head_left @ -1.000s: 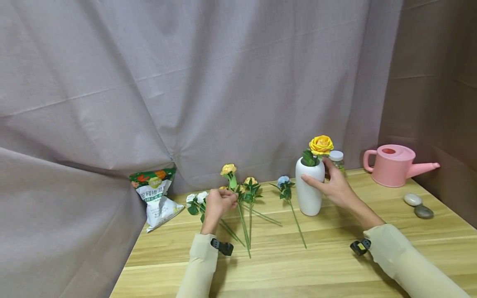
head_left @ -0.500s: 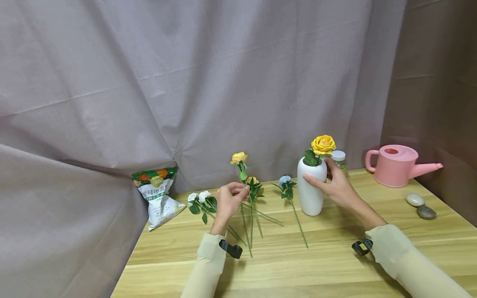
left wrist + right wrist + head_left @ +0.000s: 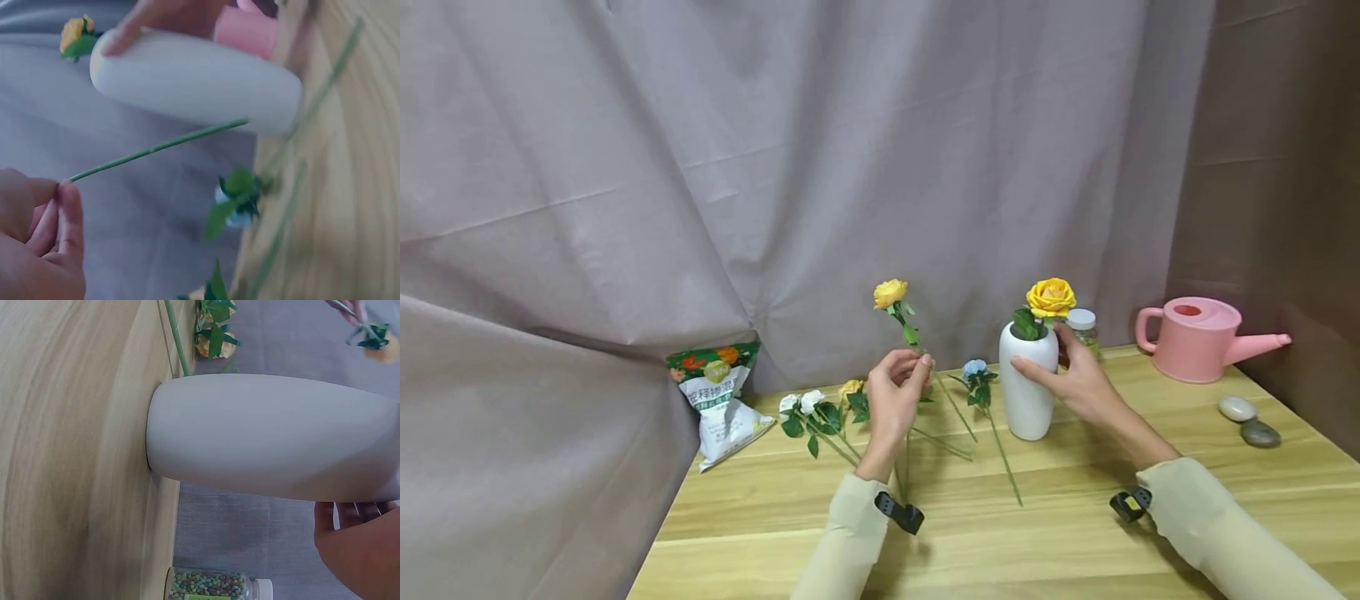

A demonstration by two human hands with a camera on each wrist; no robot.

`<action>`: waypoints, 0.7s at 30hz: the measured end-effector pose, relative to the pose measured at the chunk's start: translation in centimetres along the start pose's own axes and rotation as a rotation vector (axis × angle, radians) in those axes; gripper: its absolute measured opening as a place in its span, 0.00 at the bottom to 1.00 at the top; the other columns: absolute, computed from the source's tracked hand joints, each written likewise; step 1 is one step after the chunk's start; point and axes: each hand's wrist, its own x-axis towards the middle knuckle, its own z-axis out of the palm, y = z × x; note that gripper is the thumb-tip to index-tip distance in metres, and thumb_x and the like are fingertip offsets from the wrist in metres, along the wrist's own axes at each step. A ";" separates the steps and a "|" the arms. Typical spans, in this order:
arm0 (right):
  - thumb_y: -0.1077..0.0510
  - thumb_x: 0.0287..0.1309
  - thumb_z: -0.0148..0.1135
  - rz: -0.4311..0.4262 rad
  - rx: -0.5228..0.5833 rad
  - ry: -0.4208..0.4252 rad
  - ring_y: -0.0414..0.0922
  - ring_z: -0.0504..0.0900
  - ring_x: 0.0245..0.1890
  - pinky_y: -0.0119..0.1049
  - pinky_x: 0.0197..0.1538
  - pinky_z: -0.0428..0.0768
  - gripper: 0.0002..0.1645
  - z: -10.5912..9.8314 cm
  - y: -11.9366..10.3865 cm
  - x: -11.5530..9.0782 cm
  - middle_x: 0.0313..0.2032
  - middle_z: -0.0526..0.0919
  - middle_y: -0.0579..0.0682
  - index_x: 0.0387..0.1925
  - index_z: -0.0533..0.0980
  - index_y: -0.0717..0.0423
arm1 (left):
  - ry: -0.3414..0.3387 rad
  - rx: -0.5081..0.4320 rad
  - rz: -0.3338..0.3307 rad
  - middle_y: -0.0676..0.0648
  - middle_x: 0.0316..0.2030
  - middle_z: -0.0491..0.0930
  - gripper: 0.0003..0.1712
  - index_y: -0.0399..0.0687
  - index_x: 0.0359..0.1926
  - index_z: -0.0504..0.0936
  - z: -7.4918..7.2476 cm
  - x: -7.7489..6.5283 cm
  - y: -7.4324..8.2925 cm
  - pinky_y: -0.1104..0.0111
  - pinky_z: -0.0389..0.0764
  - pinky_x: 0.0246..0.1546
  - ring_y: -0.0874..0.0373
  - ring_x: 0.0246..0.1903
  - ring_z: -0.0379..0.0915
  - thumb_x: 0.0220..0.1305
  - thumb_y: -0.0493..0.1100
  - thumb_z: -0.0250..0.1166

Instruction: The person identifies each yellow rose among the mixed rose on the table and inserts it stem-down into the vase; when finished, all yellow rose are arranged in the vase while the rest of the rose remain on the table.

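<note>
My left hand (image 3: 895, 398) pinches a yellow rose (image 3: 891, 293) by its green stem between thumb and fingers, up off the table. The flower leans to the left and the bare stem (image 3: 150, 151) slants down toward the vase, apart from the hand. A white vase (image 3: 1027, 392) stands upright, and my right hand (image 3: 1078, 379) grips it near the rim, thumb on the front. Another yellow rose (image 3: 1051, 297) stands in the vase, its stem hidden inside. A blue rose (image 3: 976, 372) lies just left of the vase.
White roses (image 3: 811, 402) and other yellow roses (image 3: 851, 388) lie behind my left forearm, partly hidden. A flowered bag (image 3: 721, 400) stands far left. To the right are a jar of coloured beads (image 3: 209, 584), a pink watering can (image 3: 1197, 340) and two stones (image 3: 1237, 408).
My left hand has lifted the yellow rose from the others and carried it up and right toward the vase. My right hand keeps its grip on the vase.
</note>
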 end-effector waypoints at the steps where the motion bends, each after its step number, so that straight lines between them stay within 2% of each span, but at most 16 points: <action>1: 0.45 0.61 0.70 -0.004 0.005 -0.002 0.40 0.75 0.56 0.26 0.51 0.79 0.40 0.1 0.0 0.0 0.62 0.75 0.50 0.69 0.62 0.46 | 0.022 -0.032 0.012 0.45 0.36 0.90 0.10 0.46 0.41 0.85 0.3 0.1 0.3 0.61 0.88 0.36 0.40 0.34 0.87 0.66 0.47 0.70; 5: 0.46 0.62 0.70 -0.016 0.006 0.001 0.40 0.75 0.57 0.27 0.52 0.79 0.39 0.2 0.0 -0.1 0.61 0.75 0.49 0.69 0.62 0.45 | 0.101 -0.131 0.082 0.43 0.37 0.89 0.09 0.43 0.43 0.84 1.7 1.1 2.0 0.65 0.88 0.37 0.36 0.35 0.85 0.68 0.45 0.68; 9: 0.46 0.62 0.69 -0.025 0.005 0.005 0.38 0.76 0.56 0.27 0.52 0.79 0.38 0.2 0.0 -0.2 0.60 0.76 0.49 0.68 0.62 0.45 | 0.163 -0.209 0.168 0.41 0.39 0.89 0.09 0.43 0.44 0.83 2.7 2.4 3.8 0.62 0.88 0.39 0.34 0.37 0.84 0.70 0.44 0.66; 13: 0.46 0.62 0.70 -0.021 0.004 0.004 0.38 0.76 0.56 0.26 0.52 0.79 0.38 0.1 -0.1 -0.2 0.61 0.76 0.49 0.68 0.63 0.45 | 0.214 -0.271 0.237 0.37 0.42 0.87 0.11 0.40 0.46 0.82 3.5 3.7 5.4 0.58 0.88 0.41 0.45 0.37 0.85 0.71 0.43 0.64; 16: 0.45 0.62 0.70 -0.018 -0.001 0.004 0.39 0.76 0.56 0.26 0.52 0.79 0.38 0.1 -0.2 -0.2 0.61 0.76 0.49 0.68 0.63 0.45 | 0.244 -0.320 0.271 0.33 0.42 0.86 0.11 0.34 0.47 0.81 4.1 4.1 6.6 0.55 0.87 0.42 0.49 0.36 0.85 0.71 0.39 0.63; 21: 0.45 0.62 0.69 -0.020 -0.002 0.005 0.39 0.76 0.56 0.25 0.51 0.78 0.38 0.0 -0.1 -0.2 0.61 0.76 0.50 0.68 0.62 0.46 | 0.267 -0.357 0.292 0.31 0.41 0.85 0.12 0.28 0.47 0.79 5.0 3.8 9.0 0.55 0.88 0.42 0.37 0.37 0.84 0.71 0.36 0.62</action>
